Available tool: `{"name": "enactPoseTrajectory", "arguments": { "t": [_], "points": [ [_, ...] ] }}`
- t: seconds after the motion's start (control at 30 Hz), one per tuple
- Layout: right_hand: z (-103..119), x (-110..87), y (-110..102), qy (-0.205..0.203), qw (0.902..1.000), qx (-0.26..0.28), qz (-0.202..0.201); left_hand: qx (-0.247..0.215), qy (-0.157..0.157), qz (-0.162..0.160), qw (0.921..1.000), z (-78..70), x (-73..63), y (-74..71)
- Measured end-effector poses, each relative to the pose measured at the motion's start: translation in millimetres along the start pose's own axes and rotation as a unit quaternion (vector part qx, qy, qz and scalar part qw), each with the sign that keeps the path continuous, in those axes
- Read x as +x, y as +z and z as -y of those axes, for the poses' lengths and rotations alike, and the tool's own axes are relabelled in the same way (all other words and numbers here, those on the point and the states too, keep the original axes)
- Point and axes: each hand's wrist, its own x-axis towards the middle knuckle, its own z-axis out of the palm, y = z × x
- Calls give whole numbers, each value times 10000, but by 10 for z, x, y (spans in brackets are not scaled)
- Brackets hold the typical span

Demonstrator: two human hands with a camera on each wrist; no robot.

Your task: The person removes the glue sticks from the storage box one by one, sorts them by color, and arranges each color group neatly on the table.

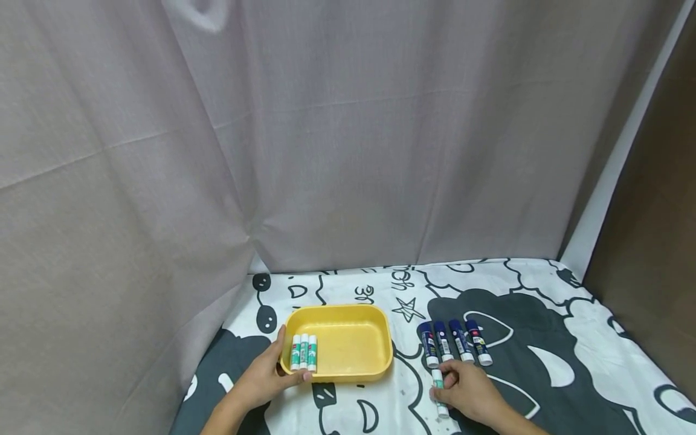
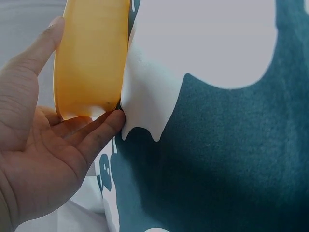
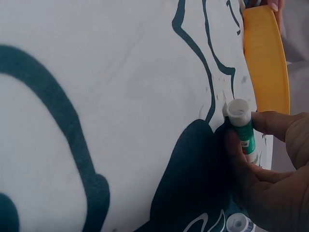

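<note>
Currently right hand (image 1: pixel 472 389) pinches green-and-white glue stick (image 3: pixel 245 135) right of yellow tray (image 1: pixel 353 344), just beside blue-and-white tubes (image 1: pixel 460 341); left hand (image 1: pixel 262 376) grips tray's left end. Stick probably light, stiff, smooth, apt to roll; best pinched mid-barrel, across sides.

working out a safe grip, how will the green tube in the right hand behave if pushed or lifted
The green tube has a round end, so it may roll if pushed. Its straight body suggests stiffness. The right hand holds it in a pinch, so it's probably light.
</note>
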Motion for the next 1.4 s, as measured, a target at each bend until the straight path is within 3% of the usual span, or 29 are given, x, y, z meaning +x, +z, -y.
{"name": "enactPoseTrajectory", "arguments": {
  "t": [0.17,0.57,0.93,1.4],
  "points": [
    [28,-7,1,-16,9990,-447,-13,0,-35,1,10000,-3,-4,0],
    [166,-3,-107,38,9999,-131,-10,-35,-3,7,10000,9,3,-5],
    [632,118,-229,-304,9977,592,140,-35,63,2,10000,18,9,3],
    [1165,356,28,-467,9915,1132,432,-88,24,-27,10000,3,5,9]
  ]
}}
